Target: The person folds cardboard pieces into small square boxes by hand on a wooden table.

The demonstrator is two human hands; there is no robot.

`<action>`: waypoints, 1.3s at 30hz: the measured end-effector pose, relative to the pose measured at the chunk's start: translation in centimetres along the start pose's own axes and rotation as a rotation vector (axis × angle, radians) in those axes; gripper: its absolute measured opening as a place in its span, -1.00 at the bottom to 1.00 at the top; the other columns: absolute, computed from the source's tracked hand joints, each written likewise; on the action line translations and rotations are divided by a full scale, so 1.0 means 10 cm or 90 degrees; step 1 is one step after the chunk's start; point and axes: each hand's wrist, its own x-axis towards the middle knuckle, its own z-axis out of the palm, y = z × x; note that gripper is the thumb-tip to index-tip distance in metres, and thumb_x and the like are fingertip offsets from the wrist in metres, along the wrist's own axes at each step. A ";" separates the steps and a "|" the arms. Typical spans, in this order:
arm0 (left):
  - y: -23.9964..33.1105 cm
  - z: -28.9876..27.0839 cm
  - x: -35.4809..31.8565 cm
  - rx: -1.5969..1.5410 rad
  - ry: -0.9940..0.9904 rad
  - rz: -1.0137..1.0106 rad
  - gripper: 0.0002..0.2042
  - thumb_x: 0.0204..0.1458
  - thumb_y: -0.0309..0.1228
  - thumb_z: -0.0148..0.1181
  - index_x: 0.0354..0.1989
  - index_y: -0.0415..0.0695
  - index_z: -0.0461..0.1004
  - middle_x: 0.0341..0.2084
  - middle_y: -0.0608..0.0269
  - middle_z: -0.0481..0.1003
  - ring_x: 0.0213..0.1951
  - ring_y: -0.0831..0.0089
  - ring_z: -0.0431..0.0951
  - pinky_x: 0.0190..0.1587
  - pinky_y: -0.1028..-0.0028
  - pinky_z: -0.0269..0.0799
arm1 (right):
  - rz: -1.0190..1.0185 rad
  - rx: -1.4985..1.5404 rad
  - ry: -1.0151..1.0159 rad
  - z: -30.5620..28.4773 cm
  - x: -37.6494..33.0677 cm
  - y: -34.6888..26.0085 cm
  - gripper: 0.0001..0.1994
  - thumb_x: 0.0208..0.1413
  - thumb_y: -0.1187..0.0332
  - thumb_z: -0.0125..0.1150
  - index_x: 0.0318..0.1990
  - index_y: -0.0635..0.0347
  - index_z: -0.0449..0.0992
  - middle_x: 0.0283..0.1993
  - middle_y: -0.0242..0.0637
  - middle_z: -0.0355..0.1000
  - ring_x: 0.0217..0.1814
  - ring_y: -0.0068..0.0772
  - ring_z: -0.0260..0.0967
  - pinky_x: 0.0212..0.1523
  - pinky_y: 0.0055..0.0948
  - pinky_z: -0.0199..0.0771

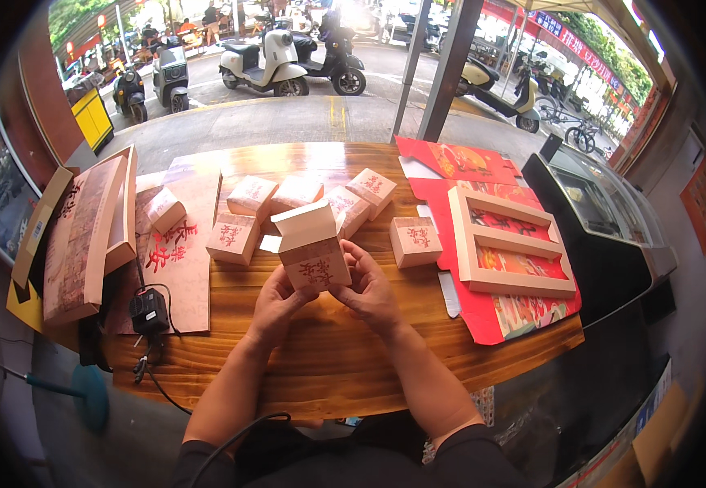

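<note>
Both hands clamp one small pink carton (314, 259) — left hand (275, 302) under its lower left corner, right hand (367, 286) at its right side; top flap open, tilted away over the table (328, 358).

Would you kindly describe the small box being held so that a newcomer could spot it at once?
Start at the wooden table and find the cluster of small pale pink boxes in its middle. The box nearest the person is raised between the left hand and right hand. Unlike its closed neighbours, its top flap stands open.
</note>
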 end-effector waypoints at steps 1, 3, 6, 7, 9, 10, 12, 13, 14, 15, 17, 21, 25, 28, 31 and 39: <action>0.01 -0.01 -0.01 0.001 0.001 -0.008 -0.55 0.15 -0.36 0.30 0.19 -0.14 0.34 0.04 0.29 0.49 0.07 0.51 0.47 0.09 0.44 0.43 | 0.000 0.001 -0.007 0.01 0.00 0.00 -0.28 0.13 0.55 0.31 0.41 0.19 0.08 0.11 -0.28 0.36 0.11 -0.51 0.39 0.12 -0.47 0.47; 0.02 -0.02 -0.01 -0.008 -0.002 -0.018 -0.55 0.16 -0.36 0.30 0.20 -0.13 0.34 0.04 0.31 0.48 0.06 0.53 0.47 0.08 0.44 0.43 | -0.009 0.008 -0.008 0.04 0.01 -0.01 -0.28 0.13 0.57 0.29 0.41 0.21 0.06 0.12 -0.27 0.35 0.12 -0.51 0.39 0.14 -0.46 0.46; 0.02 -0.01 -0.03 -0.015 -0.002 -0.029 -0.53 0.15 -0.38 0.31 0.22 -0.13 0.32 0.06 0.29 0.47 0.08 0.52 0.46 0.09 0.43 0.43 | -0.028 0.020 0.003 0.06 0.00 -0.05 -0.28 0.14 0.58 0.27 0.41 0.26 0.04 0.14 -0.26 0.34 0.17 -0.50 0.37 0.17 -0.47 0.45; 0.02 0.00 -0.02 -0.022 -0.010 -0.016 -0.52 0.15 -0.40 0.31 0.22 -0.13 0.32 0.06 0.29 0.47 0.09 0.52 0.46 0.09 0.43 0.43 | -0.028 0.020 0.009 0.07 -0.01 -0.04 -0.29 0.15 0.57 0.28 0.41 0.26 0.05 0.15 -0.26 0.34 0.17 -0.50 0.36 0.17 -0.47 0.45; 0.01 -0.01 -0.02 -0.035 -0.027 0.011 -0.52 0.14 -0.43 0.31 0.22 -0.13 0.31 0.06 0.28 0.48 0.10 0.51 0.46 0.10 0.43 0.43 | -0.027 0.019 0.022 0.08 0.00 -0.02 -0.29 0.16 0.55 0.29 0.41 0.27 0.05 0.15 -0.26 0.34 0.18 -0.51 0.36 0.17 -0.48 0.45; -0.02 -0.03 -0.01 -0.011 -0.017 0.017 -0.51 0.13 -0.36 0.34 0.20 -0.13 0.33 0.05 0.26 0.50 0.09 0.42 0.50 0.09 0.35 0.50 | -0.021 0.018 0.018 0.08 0.01 -0.02 -0.31 0.18 0.50 0.30 0.40 0.28 0.06 0.15 -0.26 0.34 0.17 -0.51 0.36 0.17 -0.49 0.45; -0.07 -0.05 -0.01 -0.015 -0.014 0.037 -0.51 0.13 -0.38 0.34 0.20 -0.13 0.32 0.05 0.26 0.50 0.08 0.43 0.51 0.08 0.36 0.50 | -0.017 0.006 0.022 0.10 0.01 -0.02 -0.32 0.19 0.47 0.30 0.39 0.28 0.08 0.15 -0.25 0.34 0.17 -0.50 0.36 0.17 -0.49 0.44; -0.08 -0.04 -0.01 -0.018 -0.013 0.047 -0.51 0.13 -0.39 0.34 0.20 -0.13 0.32 0.05 0.26 0.50 0.08 0.43 0.51 0.08 0.37 0.51 | -0.014 -0.001 0.025 0.10 0.01 -0.02 -0.33 0.19 0.46 0.30 0.39 0.28 0.09 0.15 -0.25 0.35 0.17 -0.50 0.36 0.17 -0.49 0.44; -0.08 -0.04 -0.01 -0.021 -0.010 0.036 -0.50 0.13 -0.41 0.33 0.22 -0.13 0.30 0.05 0.25 0.50 0.09 0.44 0.50 0.10 0.38 0.48 | -0.018 -0.009 0.028 0.09 0.02 -0.01 -0.34 0.20 0.45 0.30 0.38 0.29 0.09 0.14 -0.24 0.35 0.17 -0.50 0.36 0.16 -0.49 0.45; -0.07 -0.03 -0.01 -0.025 -0.006 0.026 -0.49 0.13 -0.43 0.32 0.24 -0.14 0.28 0.06 0.25 0.49 0.09 0.45 0.49 0.11 0.40 0.46 | -0.021 -0.017 0.032 0.07 0.02 0.01 -0.35 0.20 0.44 0.30 0.38 0.29 0.10 0.14 -0.24 0.35 0.17 -0.50 0.36 0.16 -0.49 0.45; -0.07 -0.02 -0.02 -0.018 0.003 0.032 -0.47 0.14 -0.45 0.32 0.26 -0.14 0.25 0.07 0.23 0.48 0.11 0.45 0.48 0.14 0.40 0.43 | -0.024 -0.028 0.039 0.08 0.02 0.03 -0.36 0.21 0.43 0.29 0.37 0.30 0.11 0.13 -0.23 0.37 0.17 -0.50 0.36 0.14 -0.49 0.45; -0.11 -0.02 0.00 -0.024 0.005 0.079 -0.44 0.13 -0.46 0.32 0.28 -0.15 0.23 0.10 0.18 0.47 0.14 0.40 0.47 0.18 0.36 0.42 | -0.006 -0.049 0.050 0.04 -0.01 0.07 -0.39 0.23 0.40 0.27 0.35 0.33 0.13 0.04 -0.23 0.45 0.08 -0.51 0.42 0.10 -0.50 0.46; -0.10 -0.02 -0.01 -0.045 0.000 0.126 -0.44 0.12 -0.48 0.32 0.28 -0.18 0.23 0.11 0.15 0.46 0.15 0.39 0.47 0.17 0.34 0.44 | 0.094 -0.002 0.047 0.10 -0.04 -0.03 -0.45 0.27 0.33 0.23 0.30 0.37 0.18 -0.05 -0.22 0.53 -0.05 -0.50 0.50 0.01 -0.52 0.50; -0.11 -0.07 -0.03 -0.044 -0.034 0.148 -0.44 0.11 -0.51 0.33 0.27 -0.20 0.24 0.11 0.17 0.44 0.15 0.39 0.46 0.18 0.34 0.43 | 0.204 -0.055 0.025 0.01 -0.03 0.06 -0.50 0.29 0.26 0.21 0.24 0.38 0.25 -0.03 -0.20 0.54 -0.08 -0.50 0.52 -0.04 -0.53 0.52; -0.12 -0.08 -0.03 -0.055 -0.055 0.142 -0.45 0.11 -0.54 0.31 0.27 -0.20 0.24 0.10 0.20 0.43 0.15 0.41 0.45 0.19 0.35 0.42 | 0.167 0.026 0.005 0.07 -0.03 0.02 -0.54 0.29 0.22 0.21 0.19 0.36 0.31 0.01 -0.18 0.53 -0.02 -0.50 0.51 -0.01 -0.53 0.50; 0.01 0.02 -0.01 -0.016 -0.038 0.121 -0.46 0.14 -0.49 0.28 0.29 -0.18 0.25 0.06 0.20 0.47 0.12 0.41 0.48 0.18 0.36 0.43 | 0.117 0.145 0.005 -0.02 -0.02 0.02 -0.48 0.28 0.24 0.20 0.27 0.35 0.25 0.21 -0.20 0.41 0.28 -0.39 0.32 0.31 -0.34 0.26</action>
